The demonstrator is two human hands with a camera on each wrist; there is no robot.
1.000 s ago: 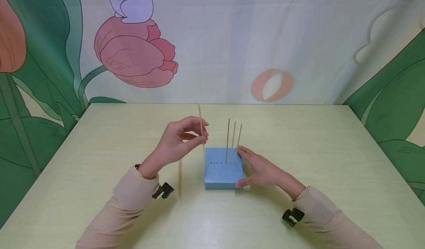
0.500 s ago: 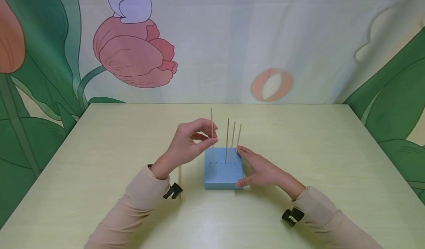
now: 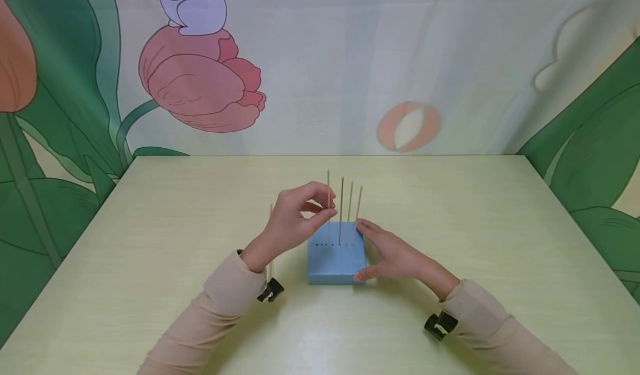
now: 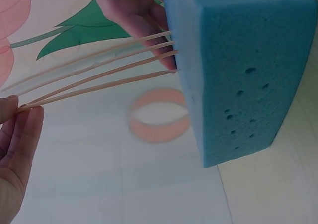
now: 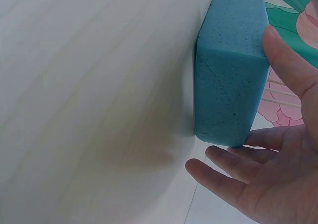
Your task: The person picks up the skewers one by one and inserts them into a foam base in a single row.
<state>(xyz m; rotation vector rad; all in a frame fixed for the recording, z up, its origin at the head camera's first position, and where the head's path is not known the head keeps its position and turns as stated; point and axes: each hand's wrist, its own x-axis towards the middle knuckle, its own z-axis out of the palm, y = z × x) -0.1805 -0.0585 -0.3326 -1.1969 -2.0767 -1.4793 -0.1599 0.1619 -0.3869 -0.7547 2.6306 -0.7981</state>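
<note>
My left hand [image 3: 300, 211] pinches a thin wooden skewer [image 3: 328, 178] upright between thumb and fingertips, above the left part of a blue foam block [image 3: 336, 264]. In the left wrist view, the lower end of this skewer [image 4: 99, 86] meets the block's top face. Three more skewers [image 3: 341, 208] stand in the block to its right, and a row of small dark holes [image 3: 321, 245] runs leftward from them. My right hand [image 3: 395, 255] holds the block's right side, thumb at the front corner [image 5: 273, 40] and fingers at the back.
Loose skewers [image 3: 271, 266] lie on the pale wooden table [image 3: 125, 275], partly hidden behind my left wrist. A black wrist camera [image 3: 271, 290] hangs under the left sleeve, another camera [image 3: 441, 325] under the right. A printed curtain [image 3: 320, 75] hangs behind the table.
My left hand has carried its skewer rightward and slightly down, from beside the block's left edge to over its row of holes. The right hand and the block stay put.
</note>
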